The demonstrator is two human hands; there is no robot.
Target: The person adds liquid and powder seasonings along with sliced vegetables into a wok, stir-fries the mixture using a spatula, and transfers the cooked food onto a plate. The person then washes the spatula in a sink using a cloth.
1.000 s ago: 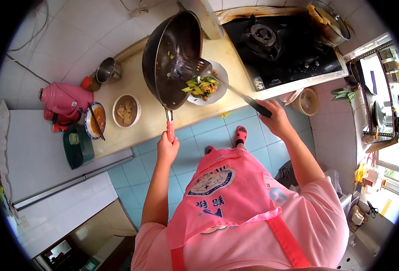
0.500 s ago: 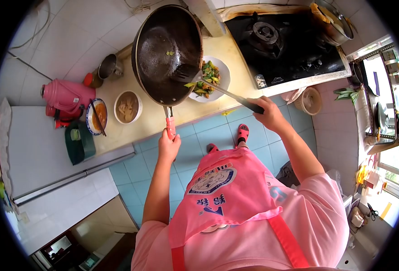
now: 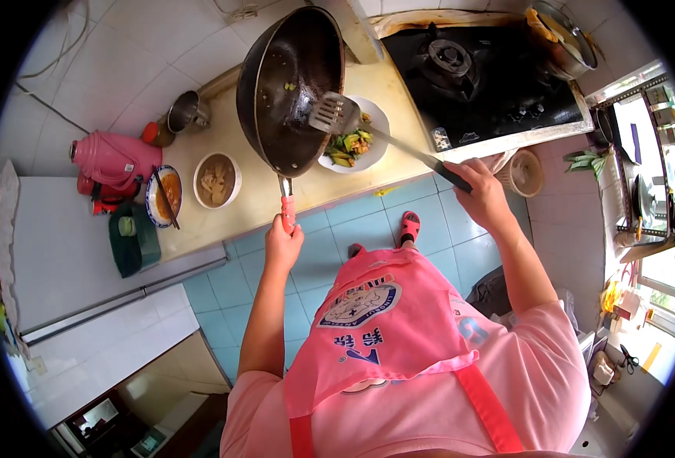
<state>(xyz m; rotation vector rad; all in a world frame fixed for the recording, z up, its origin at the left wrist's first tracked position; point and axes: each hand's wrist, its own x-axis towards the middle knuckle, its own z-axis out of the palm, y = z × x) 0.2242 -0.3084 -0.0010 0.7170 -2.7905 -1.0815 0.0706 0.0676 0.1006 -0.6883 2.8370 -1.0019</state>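
Note:
My left hand (image 3: 283, 246) is closed around the red handle of a dark wok (image 3: 276, 99), which tilts to the right above the counter. A few green scraps cling to the wok's inner wall. In my right hand (image 3: 481, 195) is the dark grip of a slotted spatula (image 3: 336, 114), its blade raised over the wok's right rim. Below the blade stands a white plate (image 3: 381, 126), partly covered by wok and spatula. Cooked green vegetables with browned pieces (image 3: 349, 147) lie on that plate.
Left on the counter (image 3: 200, 225) are a bowl of pale pieces (image 3: 217, 181), a saucy plate with chopsticks (image 3: 168, 197), a metal cup (image 3: 188, 112) and a pink thermos (image 3: 112, 160). The black gas stove (image 3: 497, 80) sits right, with a pot (image 3: 560, 40) at its back corner.
The spatula blade has lifted from inside the wok and turned its slotted face into view. My right hand has moved slightly right. The wok has tipped further to the right.

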